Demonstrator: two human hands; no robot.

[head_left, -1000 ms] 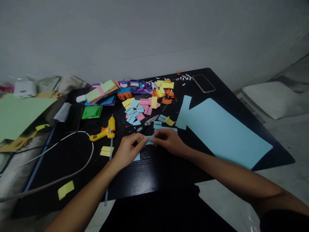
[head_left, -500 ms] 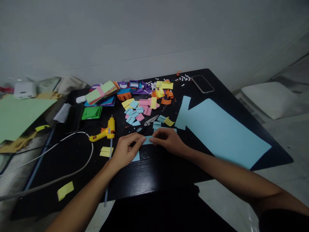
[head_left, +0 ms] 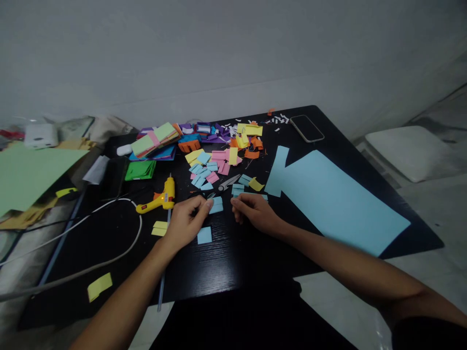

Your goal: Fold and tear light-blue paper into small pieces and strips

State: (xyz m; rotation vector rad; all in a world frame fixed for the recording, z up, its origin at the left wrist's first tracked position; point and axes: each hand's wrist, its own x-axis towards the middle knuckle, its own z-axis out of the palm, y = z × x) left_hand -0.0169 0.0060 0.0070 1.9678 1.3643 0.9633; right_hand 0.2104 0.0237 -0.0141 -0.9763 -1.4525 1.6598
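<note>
A small light-blue folded paper piece (head_left: 216, 205) is pinched between the thumb and fingers of my left hand (head_left: 188, 218). Just to its right, apart from the paper, my right hand (head_left: 255, 212) has its fingers curled in, and nothing shows in them. Below the held piece, a light-blue paper square (head_left: 205, 235) lies flat on the black table (head_left: 233, 267). Scissors (head_left: 229, 182) lie beyond my hands, their handles partly hidden behind my left hand. More small blue folded pieces (head_left: 238, 189) sit just past my right hand.
On the left lies a yellow glue gun (head_left: 166, 194) with a lit orange light and a white cable (head_left: 137, 233). A large blue sheet (head_left: 339, 199) covers the right side. Behind are heaps of coloured paper pieces (head_left: 219, 155), a paper stack (head_left: 155, 141) and a phone (head_left: 307, 128).
My right hand has let go of the blue paper piece and moved slightly away. The left hand keeps hold of the piece, now tilted, and the blue square below is more exposed.
</note>
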